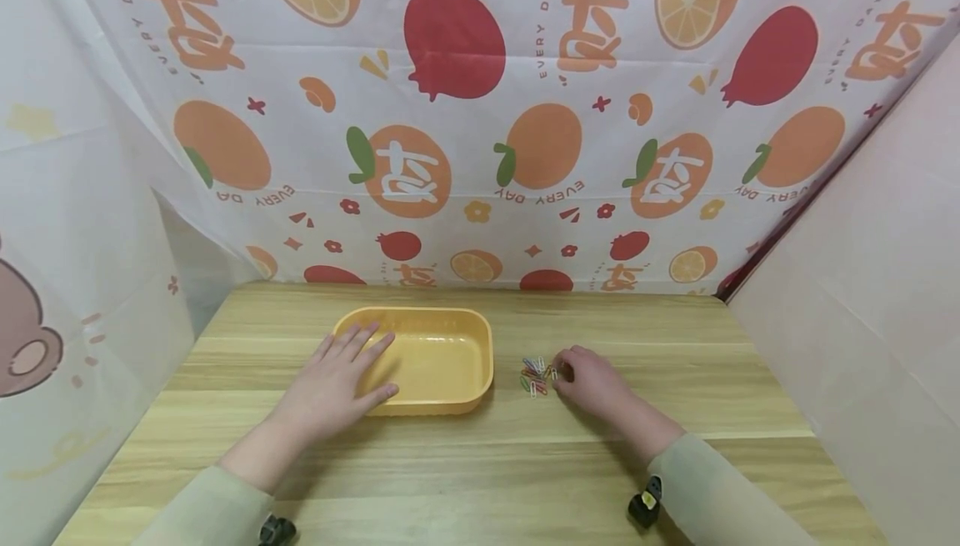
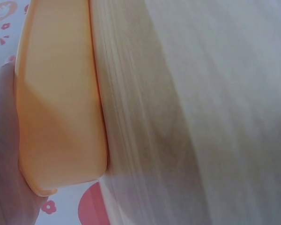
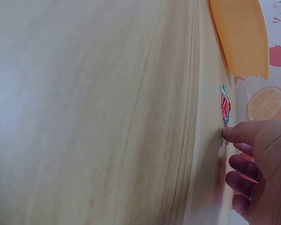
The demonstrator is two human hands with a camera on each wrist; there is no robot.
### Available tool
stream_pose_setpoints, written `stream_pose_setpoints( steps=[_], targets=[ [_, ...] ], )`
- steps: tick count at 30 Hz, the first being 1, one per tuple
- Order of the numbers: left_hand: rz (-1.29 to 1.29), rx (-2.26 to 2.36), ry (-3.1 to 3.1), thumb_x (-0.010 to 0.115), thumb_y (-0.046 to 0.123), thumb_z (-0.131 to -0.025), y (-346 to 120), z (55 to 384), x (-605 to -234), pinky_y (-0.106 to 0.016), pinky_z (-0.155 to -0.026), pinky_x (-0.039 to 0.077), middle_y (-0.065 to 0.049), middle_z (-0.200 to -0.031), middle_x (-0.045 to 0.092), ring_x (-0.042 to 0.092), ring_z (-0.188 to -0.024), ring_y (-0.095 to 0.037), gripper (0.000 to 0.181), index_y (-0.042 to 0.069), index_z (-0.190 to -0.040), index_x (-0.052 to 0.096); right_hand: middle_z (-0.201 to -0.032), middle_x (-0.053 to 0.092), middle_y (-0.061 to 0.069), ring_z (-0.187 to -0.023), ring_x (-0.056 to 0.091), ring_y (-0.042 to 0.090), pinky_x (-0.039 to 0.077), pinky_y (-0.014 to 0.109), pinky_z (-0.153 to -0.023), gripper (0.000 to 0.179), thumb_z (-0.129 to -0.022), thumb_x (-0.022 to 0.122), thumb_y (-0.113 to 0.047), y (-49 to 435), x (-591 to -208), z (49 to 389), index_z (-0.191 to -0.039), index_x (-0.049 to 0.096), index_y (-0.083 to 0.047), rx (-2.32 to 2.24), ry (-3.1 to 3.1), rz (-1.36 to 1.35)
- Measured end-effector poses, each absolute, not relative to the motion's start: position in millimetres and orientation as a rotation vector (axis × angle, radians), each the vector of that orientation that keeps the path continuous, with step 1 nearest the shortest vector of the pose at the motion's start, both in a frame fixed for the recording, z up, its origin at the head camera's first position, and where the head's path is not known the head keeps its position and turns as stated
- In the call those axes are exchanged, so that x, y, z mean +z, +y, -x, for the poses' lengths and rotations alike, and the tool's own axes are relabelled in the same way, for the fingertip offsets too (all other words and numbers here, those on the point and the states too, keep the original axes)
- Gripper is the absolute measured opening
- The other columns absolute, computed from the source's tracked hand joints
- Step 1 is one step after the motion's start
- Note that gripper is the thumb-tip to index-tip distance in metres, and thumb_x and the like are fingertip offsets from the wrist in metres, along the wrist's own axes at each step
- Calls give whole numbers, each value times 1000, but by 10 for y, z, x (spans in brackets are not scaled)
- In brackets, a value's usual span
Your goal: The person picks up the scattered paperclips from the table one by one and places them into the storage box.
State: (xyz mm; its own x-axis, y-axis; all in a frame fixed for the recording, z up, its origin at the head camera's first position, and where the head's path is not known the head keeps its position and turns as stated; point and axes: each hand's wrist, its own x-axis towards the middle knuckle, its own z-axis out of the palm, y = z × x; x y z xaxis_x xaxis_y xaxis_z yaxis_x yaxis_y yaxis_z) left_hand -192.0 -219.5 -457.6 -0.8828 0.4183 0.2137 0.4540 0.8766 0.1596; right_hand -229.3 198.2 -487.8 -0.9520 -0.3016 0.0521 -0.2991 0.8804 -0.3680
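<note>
A yellow plastic basin (image 1: 450,403) stands on the table with its inside bare. My left hand (image 1: 341,375) lies over its left end, fingers spread across the rim and thumb along the near edge. In the left wrist view, part of that hand (image 2: 2,126) shows against the basin's side (image 2: 61,103). Right of the basin lies a small pile of coloured paper clips (image 1: 535,378). At the pile's right edge, my right hand (image 1: 592,383) has curled thumb and fingertips around a paper clip. In the right wrist view, the thumb (image 3: 234,133) is down at the clips (image 3: 225,107).
The wooden table (image 1: 465,479) carries the basin and the clips. A fruit-print cloth (image 1: 480,154) hangs behind its far edge. Pale cloths hang on the left (image 1: 82,196) and on the right (image 1: 862,279).
</note>
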Motion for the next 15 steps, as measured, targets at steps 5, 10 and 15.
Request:
stream_pose_setpoints(
  steps=[5, 10, 15],
  targets=[
    [669, -315, -2875, 57, 61, -93, -2191, 1915, -4576, -60, -119, 11, -12, -163, 24, 18, -149, -39, 79, 19, -156, 34, -82, 55, -9, -77, 53, 9, 50, 34, -76, 10, -87, 76, -19, 1962, -4887, 2268, -82, 67, -21, -600, 3032, 515],
    [670, -311, -2872, 56, 62, -93, -2190, 1913, -4572, -61, -118, 12, -12, -162, 24, 19, -148, -39, 79, 19, -155, 35, -82, 56, -10, -78, 55, 8, 51, 33, -76, 8, -88, 76, -20, 1968, -4895, 2243, -83, 69, -21, -614, 3032, 510],
    [672, -303, -2871, 47, 70, -93, -2193, 1908, -4575, -61, -118, 12, -11, -163, 24, 19, -148, -39, 81, 21, -156, 34, -83, 57, -12, -79, 56, 7, 52, 33, -77, 8, -87, 77, -22, 1979, -4920, 2232, -83, 71, -22, -622, 3064, 534]
  ],
)
